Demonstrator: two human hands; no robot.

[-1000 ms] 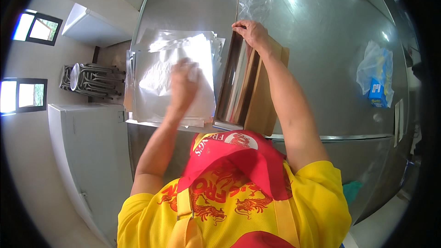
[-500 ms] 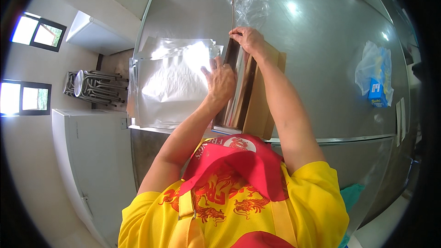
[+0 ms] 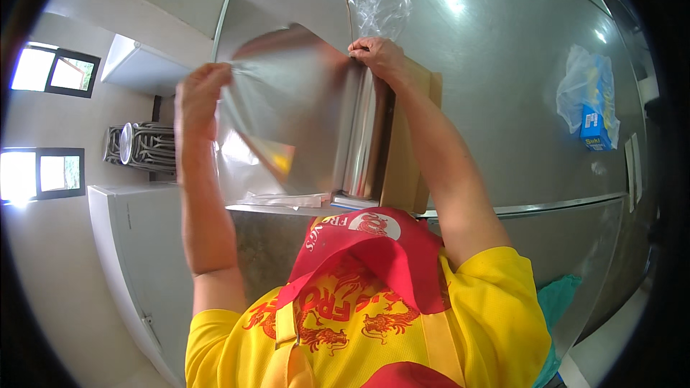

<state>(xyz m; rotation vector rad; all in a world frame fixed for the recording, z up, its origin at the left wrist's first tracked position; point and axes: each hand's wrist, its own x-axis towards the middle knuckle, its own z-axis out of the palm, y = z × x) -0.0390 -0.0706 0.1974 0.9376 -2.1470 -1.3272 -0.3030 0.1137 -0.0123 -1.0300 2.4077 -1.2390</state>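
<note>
Two hands work one film: the right hand [image 3: 379, 57] pins the roll [image 3: 363, 136], long axis running away from the person on the steel surface [image 3: 503, 100], while the left hand [image 3: 200, 97] pinches the sheet [image 3: 287, 115] drawn out leftward.

A blue box in a clear plastic bag [image 3: 589, 111] lies far right on the steel table [image 3: 503, 65].

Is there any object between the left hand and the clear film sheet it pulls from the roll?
Nothing visible stands between them. The left hand already pinches the edge of the film sheet, lifted over the steel table. The right hand rests on the far end of the roll, beside the cardboard box.
</note>
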